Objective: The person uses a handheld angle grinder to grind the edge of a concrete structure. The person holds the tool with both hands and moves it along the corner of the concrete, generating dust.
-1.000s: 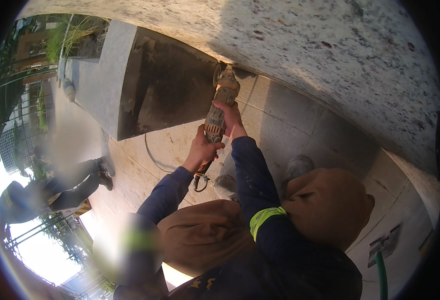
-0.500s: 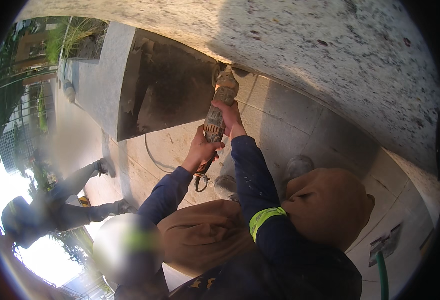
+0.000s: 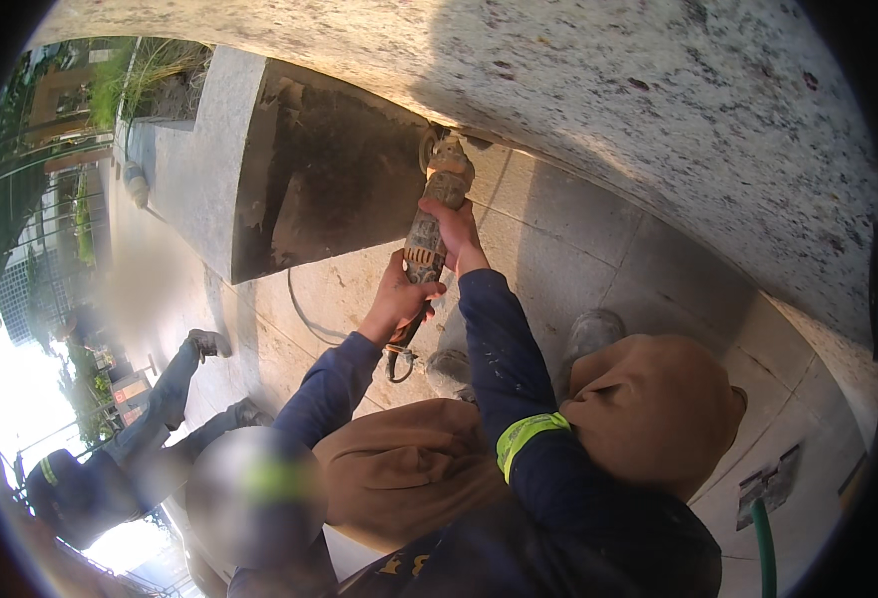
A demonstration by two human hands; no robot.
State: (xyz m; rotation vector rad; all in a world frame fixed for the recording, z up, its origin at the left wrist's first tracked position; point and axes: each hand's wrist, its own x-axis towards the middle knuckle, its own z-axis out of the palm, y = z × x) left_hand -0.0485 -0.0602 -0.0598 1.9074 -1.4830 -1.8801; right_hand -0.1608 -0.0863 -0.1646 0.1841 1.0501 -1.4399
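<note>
A dusty angle grinder (image 3: pixel 447 179) points away from me, its head against the lower edge of the speckled granite surface (image 3: pixel 638 100), beside a dark, patchy panel (image 3: pixel 324 174). My left hand (image 3: pixel 399 299) grips the rear part of the tool, where a black cord loops down. Farther forward, my right hand (image 3: pixel 454 229) wraps round the body. Whether the disc touches the stone is hard to make out. My brown-trousered knees (image 3: pixel 638 409) are bent below my arms.
Pale paving tiles (image 3: pixel 568 229) lie underneath. A grey metal plate (image 3: pixel 763 483) with a green hose or handle (image 3: pixel 766 548) is at lower right. At left are a co-worker's legs (image 3: pixel 175 389), a blurred second figure (image 3: pixel 254 483), a grey cylindrical object (image 3: pixel 138 184) and planting (image 3: pixel 150 70).
The co-worker at left has moved downward and rightward in the picture, legs apart in a stride. My hands and the grinder have barely shifted, only slightly leftward.
</note>
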